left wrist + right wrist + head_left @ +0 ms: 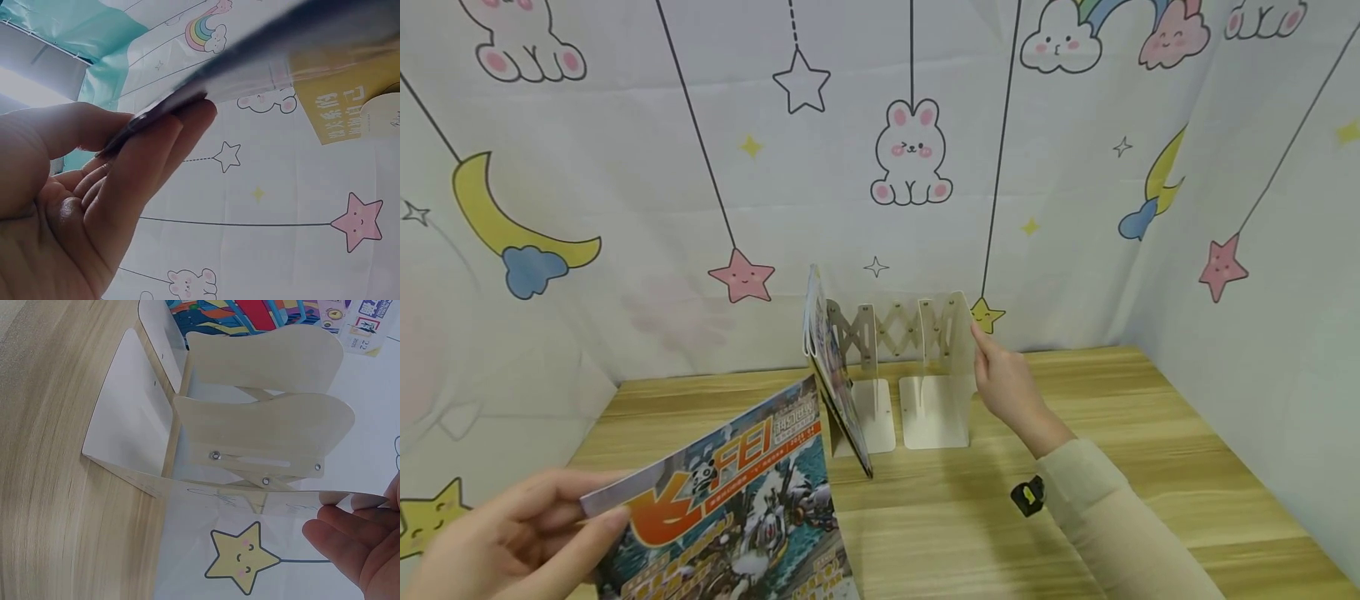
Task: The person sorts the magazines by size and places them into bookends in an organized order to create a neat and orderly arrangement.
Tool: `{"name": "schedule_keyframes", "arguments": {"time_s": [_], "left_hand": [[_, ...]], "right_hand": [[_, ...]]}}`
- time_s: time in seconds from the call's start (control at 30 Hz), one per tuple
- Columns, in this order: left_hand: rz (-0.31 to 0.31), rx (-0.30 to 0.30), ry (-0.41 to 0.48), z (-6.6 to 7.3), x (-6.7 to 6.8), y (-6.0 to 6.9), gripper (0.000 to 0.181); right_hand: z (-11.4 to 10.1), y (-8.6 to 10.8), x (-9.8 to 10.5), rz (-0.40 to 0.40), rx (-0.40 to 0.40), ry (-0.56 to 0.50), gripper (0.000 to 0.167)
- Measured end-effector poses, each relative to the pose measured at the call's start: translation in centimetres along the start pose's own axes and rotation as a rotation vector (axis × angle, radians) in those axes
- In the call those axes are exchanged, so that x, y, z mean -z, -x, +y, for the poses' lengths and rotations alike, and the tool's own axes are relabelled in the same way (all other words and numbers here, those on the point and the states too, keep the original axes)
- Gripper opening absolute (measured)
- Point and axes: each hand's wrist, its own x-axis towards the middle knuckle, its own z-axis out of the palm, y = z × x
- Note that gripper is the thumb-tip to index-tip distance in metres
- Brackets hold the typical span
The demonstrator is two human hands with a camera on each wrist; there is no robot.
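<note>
In the head view, my left hand (527, 533) pinches the left edge of a magazine (752, 500) between thumb and fingers. Its cover has an orange arrow logo and mechanical figures. Seen from the left wrist, the magazine (187, 87) is nearly edge-on. An expandable cream bookend (936, 417) with crossed slats stands at the back of the table. My right hand (1011, 387) is at its right end panel, and in the right wrist view the fingers (350, 534) lie against that panel's outer face. Thin magazines (831, 358) lean upright at the bookend's left end.
The wood-grain table (925, 525) runs back to a white curtain (850, 225) printed with stars, bunnies and moons. Another curtain side borders the table at right. A small black and yellow object (1028, 496) sits beside my right sleeve.
</note>
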Motion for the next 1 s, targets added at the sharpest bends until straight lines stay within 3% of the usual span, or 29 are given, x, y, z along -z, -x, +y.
{"name": "schedule_keyframes", "arguments": {"time_s": [0.2, 0.3, 0.43, 0.63, 0.87, 1.0], "left_hand": [[0.064, -0.071, 0.027, -1.7, -0.3, 0.3, 0.023], [0.087, -0.100, 0.037, -1.9, -0.4, 0.3, 0.025], [0.095, -0.125, 0.032, -1.3, -0.6, 0.4, 0.026], [0.058, -0.137, 0.034, -0.5, -0.7, 0.2, 0.025], [0.037, -0.110, 0.034, 0.0, -1.0, -0.1, 0.023], [0.041, -0.118, 0.019, 0.9, -1.3, -0.3, 0.023]], "right_hand": [[0.1, 0.0, -0.1, 0.001, -0.001, 0.002, 0.044], [0.1, 0.0, -0.1, 0.001, -0.004, 0.000, 0.044], [0.1, 0.0, -0.1, 0.001, -0.005, -0.003, 0.044], [0.1, 0.0, -0.1, 0.004, 0.002, -0.010, 0.044], [0.2, -0.1, -0.1, 0.029, 0.027, -0.035, 0.042], [0.3, -0.1, -0.1, 0.032, 0.016, -0.052, 0.042]]}}
